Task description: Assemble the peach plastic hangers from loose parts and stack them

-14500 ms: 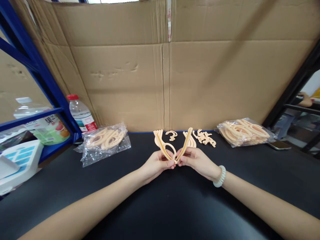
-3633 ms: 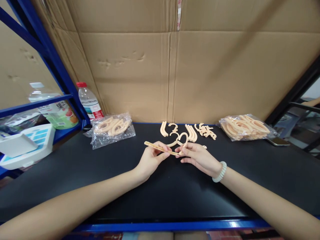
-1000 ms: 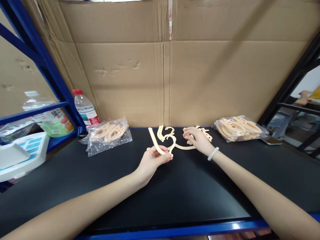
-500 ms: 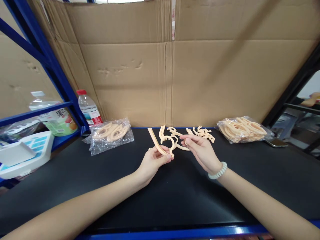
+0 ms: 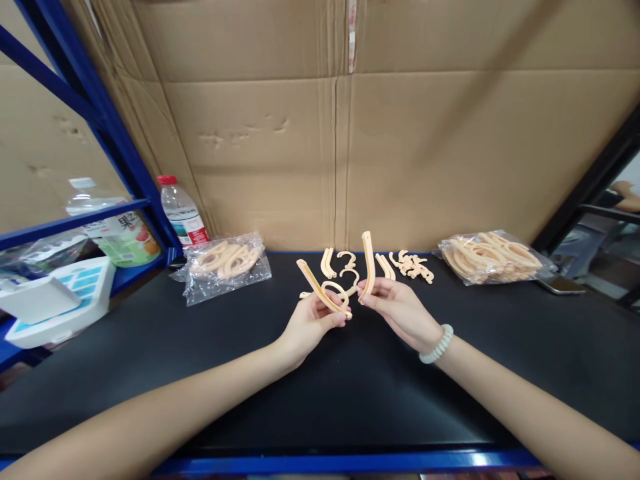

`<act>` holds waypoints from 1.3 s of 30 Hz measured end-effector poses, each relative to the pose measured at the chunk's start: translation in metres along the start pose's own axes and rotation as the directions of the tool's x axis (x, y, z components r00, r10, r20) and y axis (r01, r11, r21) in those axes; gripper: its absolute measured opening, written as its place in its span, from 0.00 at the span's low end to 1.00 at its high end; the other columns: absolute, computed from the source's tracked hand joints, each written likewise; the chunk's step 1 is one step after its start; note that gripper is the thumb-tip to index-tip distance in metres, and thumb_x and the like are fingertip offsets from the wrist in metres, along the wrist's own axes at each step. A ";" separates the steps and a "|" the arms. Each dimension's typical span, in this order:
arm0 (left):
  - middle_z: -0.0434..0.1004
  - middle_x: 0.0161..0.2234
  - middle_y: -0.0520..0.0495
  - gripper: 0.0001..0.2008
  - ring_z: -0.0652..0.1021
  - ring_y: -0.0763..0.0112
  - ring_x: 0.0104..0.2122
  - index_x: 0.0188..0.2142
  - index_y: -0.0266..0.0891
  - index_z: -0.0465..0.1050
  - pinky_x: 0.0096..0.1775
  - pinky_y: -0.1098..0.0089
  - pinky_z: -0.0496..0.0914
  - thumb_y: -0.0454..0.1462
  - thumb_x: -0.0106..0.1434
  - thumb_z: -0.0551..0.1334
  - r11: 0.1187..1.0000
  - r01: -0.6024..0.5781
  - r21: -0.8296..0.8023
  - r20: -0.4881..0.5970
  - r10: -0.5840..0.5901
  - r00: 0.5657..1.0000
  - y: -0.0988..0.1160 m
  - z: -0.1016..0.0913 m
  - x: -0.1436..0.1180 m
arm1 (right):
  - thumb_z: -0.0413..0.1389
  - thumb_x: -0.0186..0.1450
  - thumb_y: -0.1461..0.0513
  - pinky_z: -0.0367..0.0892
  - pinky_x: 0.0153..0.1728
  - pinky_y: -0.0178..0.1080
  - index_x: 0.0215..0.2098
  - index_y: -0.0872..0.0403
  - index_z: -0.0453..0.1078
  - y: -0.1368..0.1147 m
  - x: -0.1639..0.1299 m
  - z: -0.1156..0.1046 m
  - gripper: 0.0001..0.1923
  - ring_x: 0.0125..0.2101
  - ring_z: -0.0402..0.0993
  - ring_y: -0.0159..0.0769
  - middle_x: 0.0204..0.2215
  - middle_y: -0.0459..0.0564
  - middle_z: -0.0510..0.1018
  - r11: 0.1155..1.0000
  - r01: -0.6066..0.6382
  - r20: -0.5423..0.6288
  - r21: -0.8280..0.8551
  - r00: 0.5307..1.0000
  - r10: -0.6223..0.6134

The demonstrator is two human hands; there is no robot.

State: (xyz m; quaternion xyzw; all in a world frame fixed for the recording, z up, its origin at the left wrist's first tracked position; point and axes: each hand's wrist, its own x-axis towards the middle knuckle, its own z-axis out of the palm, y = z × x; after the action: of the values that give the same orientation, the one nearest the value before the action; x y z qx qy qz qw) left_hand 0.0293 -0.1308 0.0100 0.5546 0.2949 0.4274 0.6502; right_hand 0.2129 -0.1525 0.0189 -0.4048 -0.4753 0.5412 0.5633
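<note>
My left hand (image 5: 316, 321) pinches a long, slightly curved beige hanger arm (image 5: 316, 285), which slants up to the left. A thin curved beige piece (image 5: 338, 288) shows just behind it; whether it is joined to the held arm I cannot tell. My right hand (image 5: 397, 308) grips the lower end of another beige hanger arm (image 5: 369, 259), which stands nearly upright. The lower ends of the two arms are close together but apart. Beyond my hands, beige hooks (image 5: 346, 259) and more hanger arms (image 5: 327, 263) lie on the black table (image 5: 330, 407).
A pile of small beige pieces (image 5: 414, 265) lies behind my right hand. Clear bags of beige parts lie left (image 5: 225, 260) and right (image 5: 490, 257), with a phone (image 5: 563, 285) by the right one. Bottles (image 5: 184, 217) and a white-and-blue case (image 5: 75, 300) stand left. Cardboard (image 5: 260, 153) walls the back.
My right hand now holds a hanger arm upright, where before it held a piece pointing away to the left. My left hand keeps its hanger arm, and the view has shifted slightly.
</note>
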 end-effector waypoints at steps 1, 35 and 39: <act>0.76 0.31 0.50 0.14 0.76 0.70 0.34 0.32 0.36 0.67 0.37 0.69 0.71 0.33 0.49 0.71 1.000 -0.007 0.004 0.005 0.007 1.000 0.000 0.000 0.000 | 0.68 0.50 0.60 0.68 0.46 0.40 0.35 0.55 0.74 0.001 0.000 0.001 0.16 0.36 0.73 0.33 0.32 0.48 0.76 1.000 0.004 0.023 -0.024 1.000 -0.004; 0.78 0.25 0.52 0.12 0.78 0.71 0.26 0.28 0.36 0.65 0.29 0.72 0.73 0.28 0.46 0.67 0.999 -0.048 -0.022 -0.120 0.045 0.992 -0.006 0.005 -0.001 | 0.61 0.57 0.61 0.72 0.36 0.39 0.30 0.55 0.73 0.007 -0.006 0.012 0.05 0.30 0.75 0.34 0.28 0.47 0.77 0.950 0.199 0.219 -0.241 0.965 -0.147; 0.77 0.23 0.53 0.12 0.78 0.71 0.24 0.27 0.36 0.65 0.28 0.72 0.74 0.27 0.45 0.66 0.998 -0.064 0.001 -0.160 0.063 0.985 -0.005 0.007 -0.002 | 0.61 0.56 0.62 0.73 0.35 0.37 0.30 0.55 0.73 0.008 -0.007 0.015 0.04 0.30 0.75 0.33 0.29 0.46 0.76 0.950 0.208 0.203 -0.231 0.966 -0.162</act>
State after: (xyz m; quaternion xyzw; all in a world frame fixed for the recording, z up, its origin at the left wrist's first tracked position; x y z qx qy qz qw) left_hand 0.0357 -0.1358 0.0060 0.5263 0.3272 0.4916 0.6118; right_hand 0.1968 -0.1601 0.0138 -0.3752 -0.6252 0.4561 0.5102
